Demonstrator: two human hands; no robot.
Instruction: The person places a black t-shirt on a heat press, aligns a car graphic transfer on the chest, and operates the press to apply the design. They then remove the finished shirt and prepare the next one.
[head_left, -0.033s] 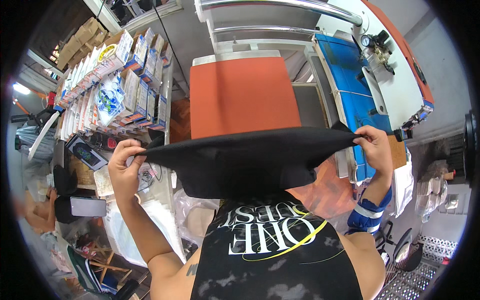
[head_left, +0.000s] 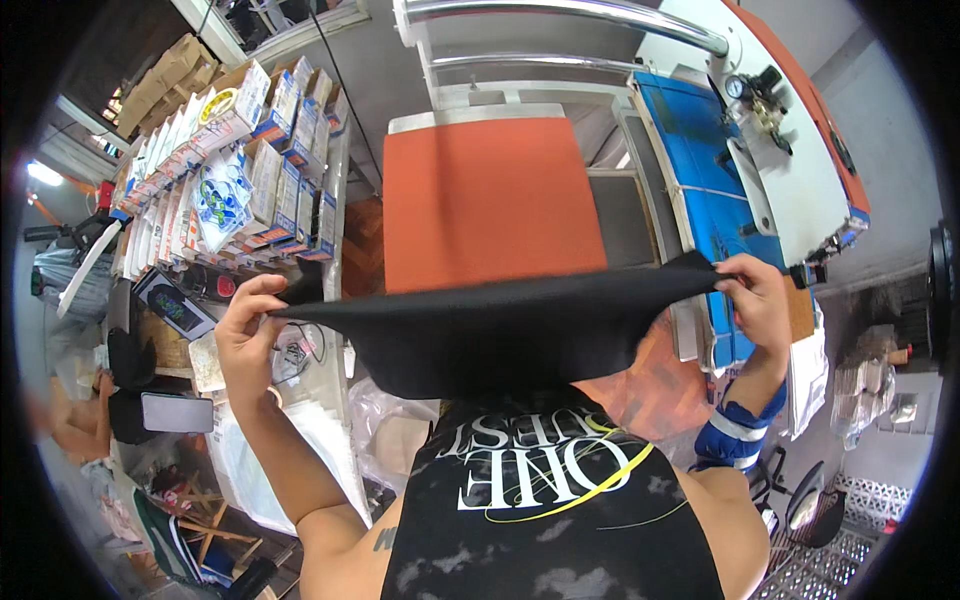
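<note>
A black cloth (head_left: 500, 335) is stretched sideways between my two hands, in front of my body. Its upper edge is pulled nearly straight, and the lower part hangs in folds. My left hand (head_left: 250, 325) pinches one end between thumb and fingers. At the other end, my right hand (head_left: 755, 300) is closed on the cloth in the same way. Just beyond it lies a flat orange-red pad (head_left: 490, 200), with its near edge hidden behind the cloth. Whether the cloth touches the pad I cannot tell.
To the right stands a press with a blue panel (head_left: 690, 140) and a pressure gauge (head_left: 735, 87). Stacked boxes (head_left: 265, 190) fill the table at left, near a tablet (head_left: 175, 305) and a phone (head_left: 177, 412). Another person's arm (head_left: 100, 415) shows at far left.
The cloth's upper edge has come slightly nearer to me, and more of the orange-red pad shows. Both hands keep their hold on the cloth.
</note>
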